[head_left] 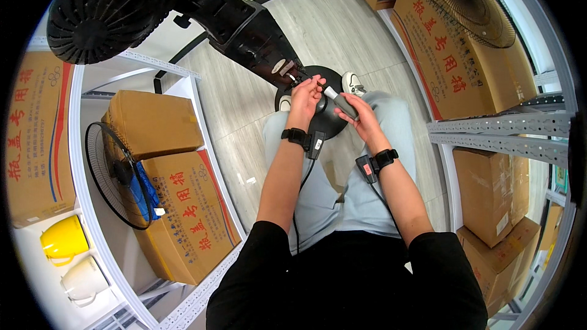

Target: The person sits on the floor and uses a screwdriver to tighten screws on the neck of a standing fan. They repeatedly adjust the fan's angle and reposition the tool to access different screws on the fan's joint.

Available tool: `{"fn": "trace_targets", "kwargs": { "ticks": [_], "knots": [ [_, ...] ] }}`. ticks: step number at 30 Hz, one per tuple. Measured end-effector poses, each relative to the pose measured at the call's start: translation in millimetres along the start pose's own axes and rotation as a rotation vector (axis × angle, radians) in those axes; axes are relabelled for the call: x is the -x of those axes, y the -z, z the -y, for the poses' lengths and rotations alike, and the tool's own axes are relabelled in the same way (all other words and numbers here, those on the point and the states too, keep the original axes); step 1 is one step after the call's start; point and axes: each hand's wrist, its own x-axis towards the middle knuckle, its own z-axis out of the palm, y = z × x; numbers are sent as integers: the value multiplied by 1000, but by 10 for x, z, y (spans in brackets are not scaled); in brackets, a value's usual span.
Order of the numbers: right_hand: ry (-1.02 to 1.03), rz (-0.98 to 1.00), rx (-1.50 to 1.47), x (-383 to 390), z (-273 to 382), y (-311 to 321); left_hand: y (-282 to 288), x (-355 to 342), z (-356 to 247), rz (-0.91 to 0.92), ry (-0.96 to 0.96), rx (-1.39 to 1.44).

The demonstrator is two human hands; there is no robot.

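Note:
A black standing fan [251, 40] leans toward the upper left, its bare motor housing [92, 33] without a grille. Its round black base [333, 125] rests on the floor between my shoes. My left hand [304, 99] is at the lower end of the fan's column, fingers closed in a pinch; what they hold is too small to make out. In my right hand [361, 117] lies a screwdriver with a thick grey handle [347, 107] and a pale collar. Its front end points toward my left fingertips, which partly hide it.
White metal shelving flanks me on both sides, holding cardboard boxes [183, 208]. A black fan grille [119, 177] leans at the left, with a blue bag beside it. Another grille [465, 0] lies against a box at upper right. Yellow [64, 239] and white [84, 281] mugs stand lower left.

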Motion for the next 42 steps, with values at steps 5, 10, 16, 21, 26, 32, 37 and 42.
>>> {"fn": "trace_targets", "kwargs": {
  "ticks": [5, 10, 16, 21, 26, 32, 37, 42],
  "knots": [
    [1, -2, 19, 16, -5, -30, 46, -37, 7, -70, 7, -71],
    [8, 20, -20, 12, -14, -24, 76, -48, 33, -11, -28, -40],
    [-13, 9, 19, 21, 1, -24, -9, 8, -20, -7, 3, -21],
    [-38, 39, 0, 9, -11, -35, 196, -105, 63, -6, -30, -66],
    [-82, 25, 77, 19, 16, -33, 111, -25, 24, 65, 5, 33],
    [55, -29, 232, 87, -12, 15, 183, -56, -34, 68, 23, 104],
    [91, -51, 288, 270, 1, 57, 158, -19, -58, 30, 34, 158],
    [120, -67, 339, 425, -70, 62, 215, -7, -20, 43, -5, 46]
  ]
}}
